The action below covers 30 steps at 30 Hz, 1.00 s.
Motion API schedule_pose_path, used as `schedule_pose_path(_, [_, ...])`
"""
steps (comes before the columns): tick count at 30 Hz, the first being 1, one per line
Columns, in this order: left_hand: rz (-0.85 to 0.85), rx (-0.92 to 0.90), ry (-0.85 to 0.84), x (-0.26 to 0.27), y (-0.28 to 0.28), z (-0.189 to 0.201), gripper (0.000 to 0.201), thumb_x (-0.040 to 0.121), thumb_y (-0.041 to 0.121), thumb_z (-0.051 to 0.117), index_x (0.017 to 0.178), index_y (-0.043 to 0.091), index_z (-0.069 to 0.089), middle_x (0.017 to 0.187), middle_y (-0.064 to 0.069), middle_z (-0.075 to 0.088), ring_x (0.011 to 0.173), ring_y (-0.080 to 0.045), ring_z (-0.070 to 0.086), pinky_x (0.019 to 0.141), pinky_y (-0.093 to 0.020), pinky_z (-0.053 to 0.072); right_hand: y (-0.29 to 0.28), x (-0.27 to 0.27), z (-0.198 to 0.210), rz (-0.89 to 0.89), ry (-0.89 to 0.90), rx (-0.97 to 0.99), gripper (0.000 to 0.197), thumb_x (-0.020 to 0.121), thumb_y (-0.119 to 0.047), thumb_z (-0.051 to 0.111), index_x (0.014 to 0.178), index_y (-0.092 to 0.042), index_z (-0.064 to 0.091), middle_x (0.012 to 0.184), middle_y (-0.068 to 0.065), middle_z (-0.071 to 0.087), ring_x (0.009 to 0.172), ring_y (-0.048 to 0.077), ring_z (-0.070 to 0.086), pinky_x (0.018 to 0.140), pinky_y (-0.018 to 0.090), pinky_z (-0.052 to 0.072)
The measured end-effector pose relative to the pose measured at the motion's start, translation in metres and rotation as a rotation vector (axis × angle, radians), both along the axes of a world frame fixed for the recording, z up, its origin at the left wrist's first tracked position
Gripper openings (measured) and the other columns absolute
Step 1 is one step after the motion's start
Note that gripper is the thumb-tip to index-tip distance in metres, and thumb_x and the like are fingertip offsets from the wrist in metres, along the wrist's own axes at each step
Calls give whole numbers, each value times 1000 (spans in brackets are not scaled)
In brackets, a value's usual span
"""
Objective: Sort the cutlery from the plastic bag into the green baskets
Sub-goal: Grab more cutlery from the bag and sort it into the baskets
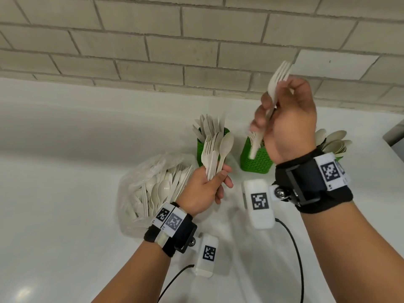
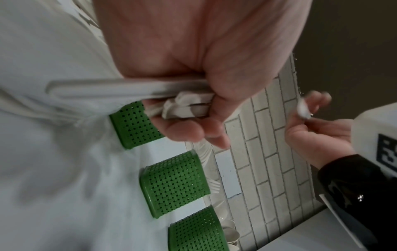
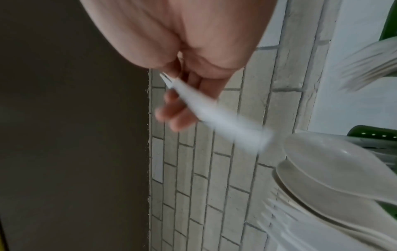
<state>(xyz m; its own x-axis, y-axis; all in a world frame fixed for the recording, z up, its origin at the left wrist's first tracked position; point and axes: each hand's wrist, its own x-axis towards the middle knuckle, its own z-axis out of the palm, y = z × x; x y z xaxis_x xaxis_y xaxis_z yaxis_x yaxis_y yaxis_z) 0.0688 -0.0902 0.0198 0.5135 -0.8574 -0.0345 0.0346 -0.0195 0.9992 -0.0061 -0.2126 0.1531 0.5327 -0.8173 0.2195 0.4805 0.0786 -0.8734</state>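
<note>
My left hand (image 1: 209, 184) grips a bunch of white plastic cutlery (image 1: 215, 154), forks and a spoon, heads up, just right of the clear plastic bag (image 1: 153, 186) full of more cutlery. The same bunch (image 2: 184, 103) shows in the left wrist view, clamped in my fist (image 2: 214, 105). My right hand (image 1: 284, 119) is raised above the middle green basket (image 1: 255, 160) and pinches one white fork (image 1: 277, 82), tines up. That fork (image 3: 214, 115) is blurred in the right wrist view. The left basket (image 1: 204, 149) holds knives. The right basket (image 2: 193, 231) holds spoons (image 1: 334, 141).
The white counter (image 1: 65, 171) ends at a grey brick wall (image 1: 153, 47) close behind the baskets. Black cables (image 1: 295, 248) run from the wrist cameras over the near counter. A grey object (image 1: 395, 132) sits at the far right edge.
</note>
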Motion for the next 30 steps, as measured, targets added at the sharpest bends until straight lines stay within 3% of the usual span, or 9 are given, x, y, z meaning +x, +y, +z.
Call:
schedule_pose_path(3, [-4,5,-4,-1,-1,1,17,103,12,45,109,4,59,72,4,65,45,-10,49,44,-24,44,-3,-2,-5,40,326,-349,12,95,-15,60,89,-20,51,60,-9,56,44,10,46,41,23,38])
schedule_pose_path(7, [-21,14,-15,-2,-1,3,14,103,14,45,104,12,59,73,3,66,46,-11,49,45,-26,45,-4,-1,-27,248,753,-862,21,79,-25,78,96,-15,68,85,-1,71,77,15,67,72,37,54])
schedule_pose_path(13, [-68,34,-27,-2,1,3,14,103,14,46,103,11,60,75,2,66,46,-12,48,45,-26,45,-2,2,-30,263,882,-948,16,83,-29,74,88,-14,72,77,-2,69,69,13,62,63,33,49])
schedule_pose_path(17, [-59,15,-12,-1,0,3,15,103,11,46,106,7,59,75,1,65,45,-12,48,43,-25,43,-3,0,-27,190,701,-808,11,90,-24,67,88,-14,65,81,-3,66,72,10,61,64,22,46])
schedule_pose_path(20, [-68,9,-38,-1,-1,4,14,103,12,45,104,9,59,75,0,66,45,-11,48,44,-26,44,1,-2,-29,331,780,-828,14,90,-26,67,91,-12,67,80,4,69,70,18,64,63,31,51])
schedule_pose_path(22, [-70,8,-38,-1,-1,3,15,103,12,45,104,8,59,76,0,66,46,-12,48,45,-26,44,3,-2,-31,289,729,-815,16,95,-26,61,90,-12,64,77,2,67,63,10,61,59,25,48])
schedule_pose_path(24, [-65,9,-15,-2,-1,1,15,103,11,44,106,7,59,75,3,66,46,-12,49,44,-26,44,1,0,-27,133,454,-570,15,100,-21,51,90,-13,59,80,5,69,67,10,63,59,22,48])
schedule_pose_path(27, [-63,19,-3,-3,1,0,15,103,9,44,107,7,57,68,10,65,46,-11,49,43,-24,44,-2,2,-14,61,19,-73,13,104,-11,40,96,-9,50,78,10,71,78,29,71,71,36,57])
schedule_pose_path(30, [-66,13,0,-3,1,-1,15,103,8,43,108,6,57,68,10,65,47,-12,49,44,-25,45,-3,0,-6,79,-88,82,6,101,-9,47,101,-11,52,68,6,55,59,21,62,67,40,57])
